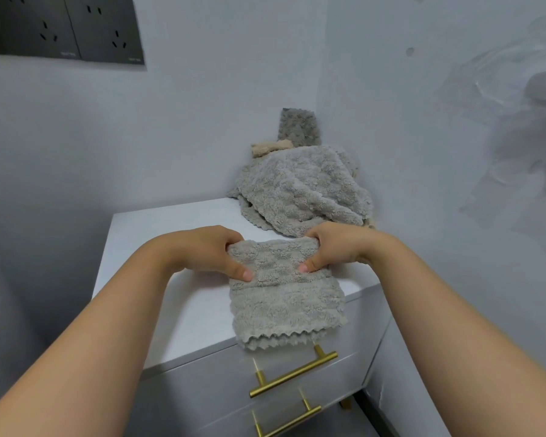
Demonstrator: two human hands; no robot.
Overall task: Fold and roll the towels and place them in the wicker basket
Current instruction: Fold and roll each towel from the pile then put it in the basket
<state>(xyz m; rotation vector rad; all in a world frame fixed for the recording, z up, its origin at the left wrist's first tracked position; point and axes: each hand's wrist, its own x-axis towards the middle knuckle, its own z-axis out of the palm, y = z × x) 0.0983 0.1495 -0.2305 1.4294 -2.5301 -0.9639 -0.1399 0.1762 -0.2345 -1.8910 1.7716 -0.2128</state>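
Observation:
A folded grey fleecy towel (284,304) lies on the white cabinet top (171,247), its zigzag hem hanging just over the front edge. My left hand (208,250) grips the far left end of it, thumb on top. My right hand (334,247) grips the far right end the same way. The far end is curled over between my hands. Behind it, in the corner, a heap of grey towels (303,187) covers whatever is under it; a beige cloth (270,148) and a darker grey towel (300,127) stick up at the back. No wicker basket shows.
The cabinet stands in a corner of pale walls. Two drawers with brass bar handles (292,375) face me below the top. Dark wall sockets (60,29) sit at the upper left. Floor gap shows at the lower right.

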